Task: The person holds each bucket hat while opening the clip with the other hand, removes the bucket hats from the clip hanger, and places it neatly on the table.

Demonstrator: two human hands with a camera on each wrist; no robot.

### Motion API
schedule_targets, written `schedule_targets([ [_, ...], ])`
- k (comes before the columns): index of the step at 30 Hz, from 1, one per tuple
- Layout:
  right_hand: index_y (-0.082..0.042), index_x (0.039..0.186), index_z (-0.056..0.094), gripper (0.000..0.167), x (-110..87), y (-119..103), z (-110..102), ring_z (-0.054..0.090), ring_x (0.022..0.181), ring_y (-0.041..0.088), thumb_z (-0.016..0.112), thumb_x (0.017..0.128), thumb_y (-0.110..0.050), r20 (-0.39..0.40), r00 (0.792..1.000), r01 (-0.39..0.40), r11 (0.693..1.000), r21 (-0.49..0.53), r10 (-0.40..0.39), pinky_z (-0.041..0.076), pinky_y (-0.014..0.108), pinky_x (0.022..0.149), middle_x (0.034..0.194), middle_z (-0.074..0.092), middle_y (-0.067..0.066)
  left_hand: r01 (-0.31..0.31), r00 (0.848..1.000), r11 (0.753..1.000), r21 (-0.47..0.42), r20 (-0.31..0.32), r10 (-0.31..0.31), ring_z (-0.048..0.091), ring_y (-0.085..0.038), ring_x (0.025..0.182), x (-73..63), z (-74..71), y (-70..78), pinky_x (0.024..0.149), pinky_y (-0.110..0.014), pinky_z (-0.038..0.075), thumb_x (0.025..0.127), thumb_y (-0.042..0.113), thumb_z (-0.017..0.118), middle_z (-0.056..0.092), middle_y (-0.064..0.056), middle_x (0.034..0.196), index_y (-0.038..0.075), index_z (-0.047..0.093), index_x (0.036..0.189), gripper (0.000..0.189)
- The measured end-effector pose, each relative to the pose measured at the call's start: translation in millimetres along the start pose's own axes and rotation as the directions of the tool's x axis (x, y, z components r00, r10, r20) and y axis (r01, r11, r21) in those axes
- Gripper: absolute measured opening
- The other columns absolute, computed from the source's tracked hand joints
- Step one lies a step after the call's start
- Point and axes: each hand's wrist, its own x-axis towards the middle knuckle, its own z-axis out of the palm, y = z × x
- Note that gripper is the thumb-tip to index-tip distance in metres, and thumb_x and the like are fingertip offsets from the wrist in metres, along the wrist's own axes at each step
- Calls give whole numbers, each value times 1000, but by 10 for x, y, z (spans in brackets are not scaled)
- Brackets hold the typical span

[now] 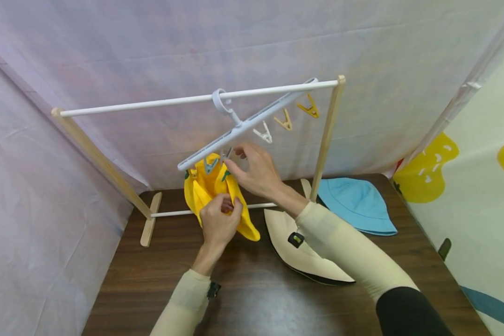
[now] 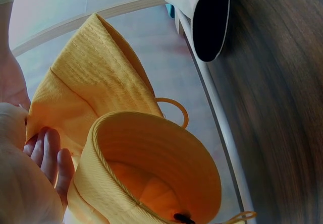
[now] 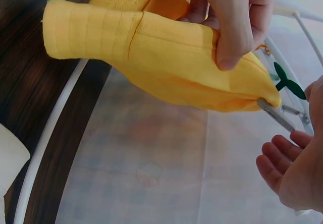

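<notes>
Two yellow hats, each seeming to have a green sprout, hang under the left end of a pale grey clip hanger (image 1: 243, 126). My left hand (image 1: 220, 219) pinches the nearer yellow hat (image 3: 171, 57), thumb on its front, fingers behind. The other yellow hat (image 2: 96, 88) hangs close by, its share partly hidden. A grey clip (image 3: 275, 114) meets the nearer hat's tip beside the green sprout (image 3: 287, 82). Around that clip, my right hand (image 1: 258, 170) has its thumb and fingers apart, with fingertips at the clip's end. A blue-grey clip (image 1: 210, 165) hangs just left.
The hanger hooks on the white bar (image 1: 151, 105) of a wooden-legged rack. White (image 1: 263, 133), tan (image 1: 284, 121) and mustard (image 1: 309, 108) clips hang to the right. A cream hat (image 1: 285, 228) lies under my right forearm, a light blue hat (image 1: 354, 203) beyond it, both on the brown table (image 1: 252, 303).
</notes>
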Motion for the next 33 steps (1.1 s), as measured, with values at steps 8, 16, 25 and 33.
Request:
schedule_targets([
  [8, 4, 115, 73, 33, 52, -59, 73, 77, 101, 41, 78, 105, -27, -41, 997, -66, 997, 34, 67, 66, 51, 89, 110, 79, 24, 3, 1000, 1000, 13, 10, -4, 74, -26, 59, -7, 5, -13, 57, -42, 64, 91, 11, 80, 76, -12, 69, 1, 76, 85, 13],
  [16, 2, 108, 72, 34, 82, -70, 151, 77, 93, 35, 81, 103, -31, -78, 988, -130, 991, 34, 132, 66, 45, 81, 103, 79, 20, -4, 1000, 1000, 12, 10, 4, 74, -25, 58, -15, 15, -9, 56, -41, 63, 91, 11, 80, 76, -11, 68, 1, 75, 85, 13],
  [25, 1, 102, 69, 42, 126, -94, 229, 72, 83, 31, 85, 100, -37, -134, 975, -178, 984, 21, 179, 61, 42, 74, 95, 75, 18, -7, 1000, 1000, 3, 4, 7, 73, -24, 57, -13, 27, -8, 56, -41, 62, 91, 10, 80, 75, -10, 67, 2, 74, 83, 13],
  [33, 1, 101, 68, 43, 154, -84, 278, 70, 78, 30, 87, 99, -38, -160, 970, -181, 983, 14, 181, 56, 39, 69, 93, 75, 21, 0, 1000, 1000, -3, 2, 0, 73, -24, 58, -12, 23, -12, 56, -40, 63, 91, 10, 80, 75, -11, 67, 2, 75, 83, 13],
])
